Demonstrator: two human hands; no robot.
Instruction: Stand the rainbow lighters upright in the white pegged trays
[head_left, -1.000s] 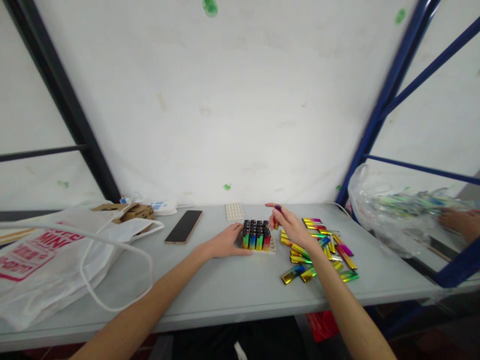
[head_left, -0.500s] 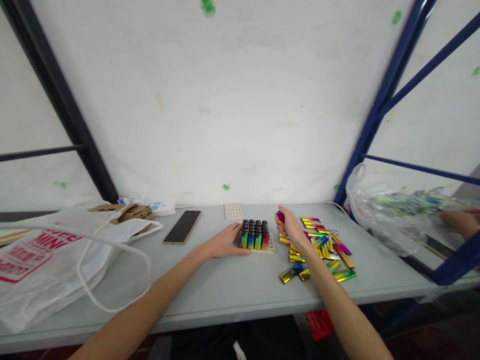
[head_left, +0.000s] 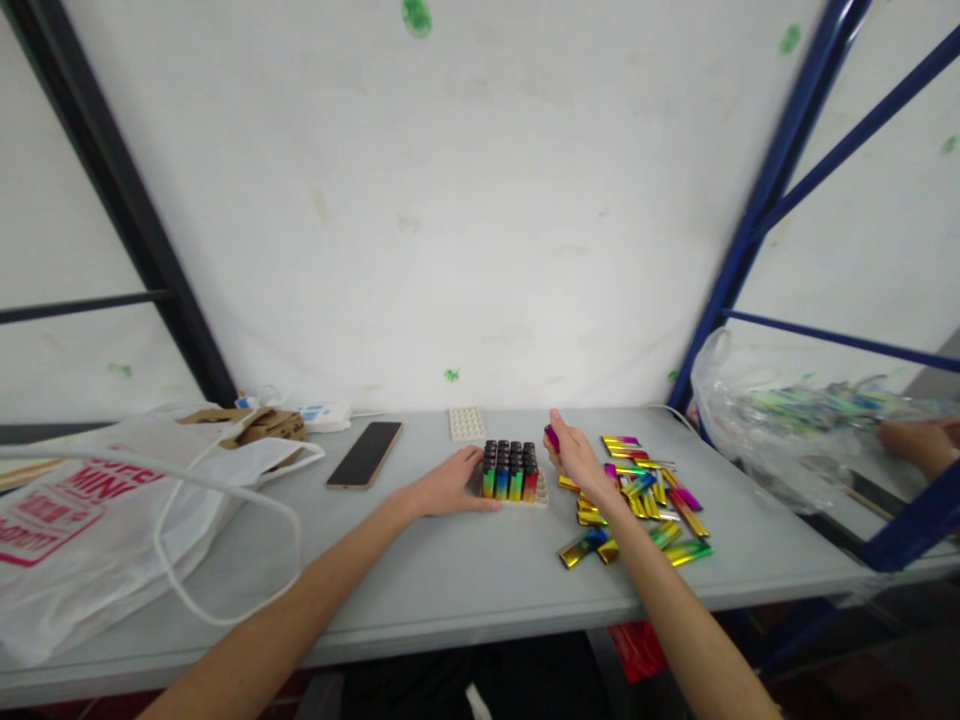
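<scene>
On the left, a white bag (head_left: 67,510) is lying on the bench (head_left: 450,580), showing red letters; "MIN" is reading clearly, the smaller lines are blurring. Cardboard (head_left: 281,428) is resting behind it, then a phone (head_left: 366,455), its screen showing dark. The left hand (head_left: 452,484) is touching the near tray's (head_left: 543,492) left side, its grip spreading around it. Black-topped lighters (head_left: 510,472) are standing in that tray; a far tray (head_left: 466,424) is lying behind. The right hand (head_left: 576,458) is pinching a lighter (head_left: 552,437) above the bench, just right of the near tray. Shiny pieces (head_left: 654,492) are lying farther right. At far right, another person's hand (head_left: 916,445) is reaching beside a clear bag (head_left: 750,430).
</scene>
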